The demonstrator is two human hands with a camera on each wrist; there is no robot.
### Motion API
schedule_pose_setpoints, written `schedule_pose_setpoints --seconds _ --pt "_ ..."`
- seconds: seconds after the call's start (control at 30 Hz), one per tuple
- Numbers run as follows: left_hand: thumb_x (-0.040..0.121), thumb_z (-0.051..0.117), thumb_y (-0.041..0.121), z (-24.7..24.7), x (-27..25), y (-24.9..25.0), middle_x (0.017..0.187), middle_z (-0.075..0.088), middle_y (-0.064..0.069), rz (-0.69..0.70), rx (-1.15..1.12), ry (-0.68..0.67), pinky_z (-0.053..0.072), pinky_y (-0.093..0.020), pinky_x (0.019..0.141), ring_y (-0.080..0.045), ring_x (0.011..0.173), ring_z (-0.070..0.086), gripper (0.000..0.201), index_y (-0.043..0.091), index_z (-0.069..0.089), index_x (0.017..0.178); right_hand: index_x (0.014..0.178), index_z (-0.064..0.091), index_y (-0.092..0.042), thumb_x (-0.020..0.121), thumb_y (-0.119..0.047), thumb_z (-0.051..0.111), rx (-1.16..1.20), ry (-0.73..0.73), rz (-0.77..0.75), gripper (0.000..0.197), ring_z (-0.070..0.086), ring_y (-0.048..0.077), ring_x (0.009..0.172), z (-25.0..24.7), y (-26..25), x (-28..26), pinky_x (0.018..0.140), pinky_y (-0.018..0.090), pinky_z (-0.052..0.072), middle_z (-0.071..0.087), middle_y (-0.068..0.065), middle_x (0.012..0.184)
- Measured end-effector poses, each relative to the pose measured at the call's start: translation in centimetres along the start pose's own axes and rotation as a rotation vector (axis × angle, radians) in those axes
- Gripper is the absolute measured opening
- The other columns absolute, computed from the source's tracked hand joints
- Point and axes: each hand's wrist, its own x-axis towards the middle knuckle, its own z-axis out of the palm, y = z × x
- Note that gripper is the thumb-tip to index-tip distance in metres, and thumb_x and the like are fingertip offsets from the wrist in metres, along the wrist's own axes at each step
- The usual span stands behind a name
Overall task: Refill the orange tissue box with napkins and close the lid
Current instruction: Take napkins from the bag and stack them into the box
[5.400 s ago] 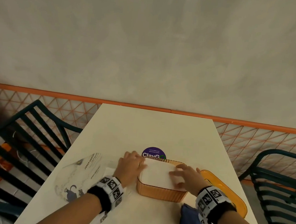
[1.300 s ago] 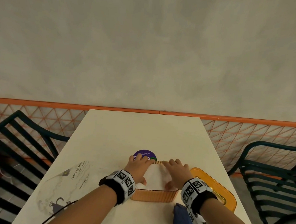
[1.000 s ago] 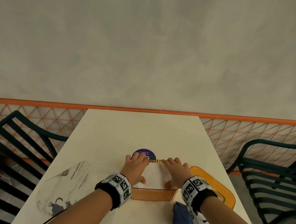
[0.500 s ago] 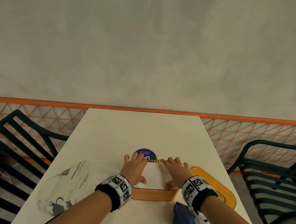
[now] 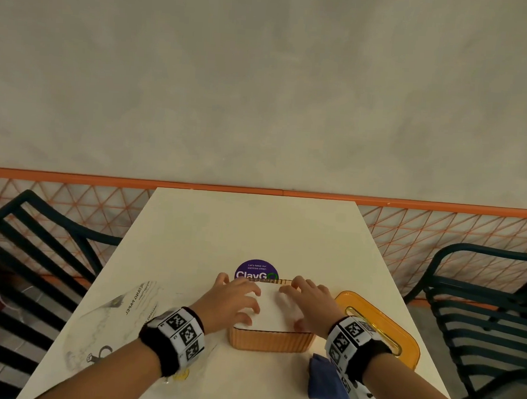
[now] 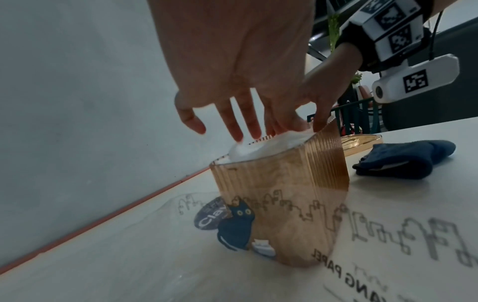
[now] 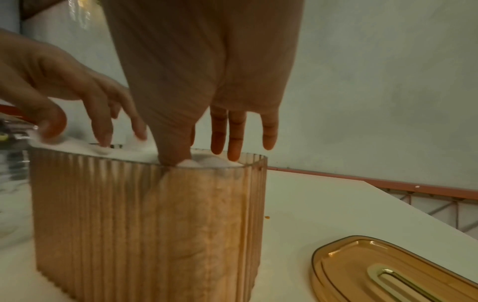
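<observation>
The orange ribbed tissue box [image 5: 270,340] stands lidless on the table's near half, filled to its rim with white napkins [image 5: 269,307]. My left hand [image 5: 234,299] presses spread fingers on the stack's left side, seen in the left wrist view as the left hand [image 6: 232,126] on the napkins [image 6: 258,147]. My right hand [image 5: 308,307] presses on the right side. In the right wrist view the right hand [image 7: 225,143] has its thumb pushed down between the napkins [image 7: 201,162] and the box [image 7: 145,214] wall. The orange lid [image 5: 378,326] lies flat to the right of the box.
A crumpled blue cloth [image 5: 328,385] lies near the front right. An empty printed plastic wrapper [image 5: 116,323] lies left of the box. A purple sticker [image 5: 256,270] sits behind it. Dark metal chairs [image 5: 480,308] flank the table [image 5: 254,229], which ends at a wall.
Both hands stay pressing on the napkins. Since 5.4 s ago they have moved from the box's sides onto the stack's far part; the left fingers have since spread rightward across the top.
</observation>
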Motion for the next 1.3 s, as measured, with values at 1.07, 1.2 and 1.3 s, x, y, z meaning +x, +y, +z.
schedule_pose_setpoints --seconds 1.07,1.2,1.3 --pt "0.096 0.045 0.026 -0.4 -0.5 -0.2 0.112 0.067 0.002 -0.209 -0.189 -0.166 0.039 -0.031 0.095 -0.019 0.101 0.061 0.023 0.015 0.060 0.109 0.139 0.043 -0.022 0.090 -0.046 0.051 0.161 -0.222 0.040 0.055 0.041 0.024 0.131 -0.4 -0.3 -0.2 0.110 0.036 0.031 0.047 0.005 0.141" --pt "0.096 0.044 0.029 -0.8 -0.2 -0.5 0.125 0.062 0.007 -0.199 -0.239 -0.259 0.041 -0.032 0.100 -0.014 0.113 0.057 0.029 0.024 0.059 0.121 0.134 0.050 -0.016 0.094 -0.049 0.041 0.155 -0.238 0.033 0.052 0.049 0.024 0.122 -0.3 -0.6 -0.1 0.104 0.034 0.038 0.054 0.008 0.133" --pt "0.092 0.051 0.039 -1.2 0.1 -0.2 0.133 0.053 0.009 -0.169 -0.168 -0.358 0.038 -0.032 0.099 -0.014 0.116 0.053 0.037 0.025 0.056 0.127 0.130 0.055 -0.016 0.096 -0.049 0.034 0.133 -0.217 0.039 0.051 0.055 0.023 0.114 -0.1 -0.5 0.3 0.097 0.032 0.042 0.060 0.008 0.125"
